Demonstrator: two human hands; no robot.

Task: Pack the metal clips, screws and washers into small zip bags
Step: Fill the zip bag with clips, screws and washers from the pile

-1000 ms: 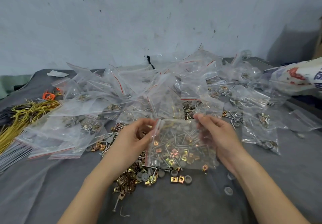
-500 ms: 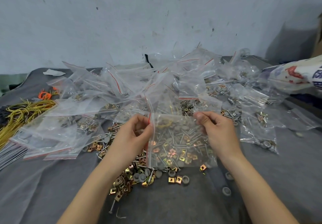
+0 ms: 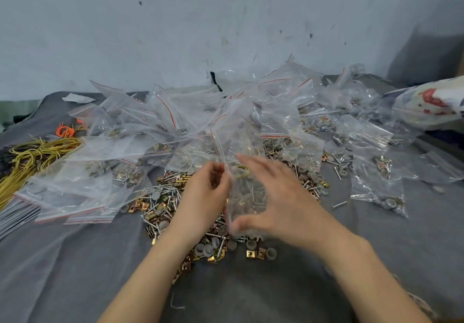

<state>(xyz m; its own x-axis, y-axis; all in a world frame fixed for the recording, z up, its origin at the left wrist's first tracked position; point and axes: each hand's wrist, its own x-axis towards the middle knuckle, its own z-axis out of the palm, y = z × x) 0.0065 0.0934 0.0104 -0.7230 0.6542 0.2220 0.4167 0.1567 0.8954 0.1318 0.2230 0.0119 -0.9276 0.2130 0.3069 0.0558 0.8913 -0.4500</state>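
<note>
Heaped at rear of desk point(image 3: 75, 260): many filled bags point(image 3: 175, 127). Near front, plenty of loose hardware point(image 3: 163, 209) yet to pack. Pinched at top edge in left hand point(image 3: 203, 199) grip: one filled zip bag point(image 3: 248, 197). Right hand point(image 3: 283, 197) spread open over it, blurred, gripping nothing. Judged roughly midway.

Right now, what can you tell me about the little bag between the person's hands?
The zip bag is small, clear plastic, a red line showing at its pinched edge, with silver screws and gold clips inside, blurred. It is held up over the loose hardware pile. The left hand pinches its upper left edge; the right hand, fingers spread, cups its right side.
</note>
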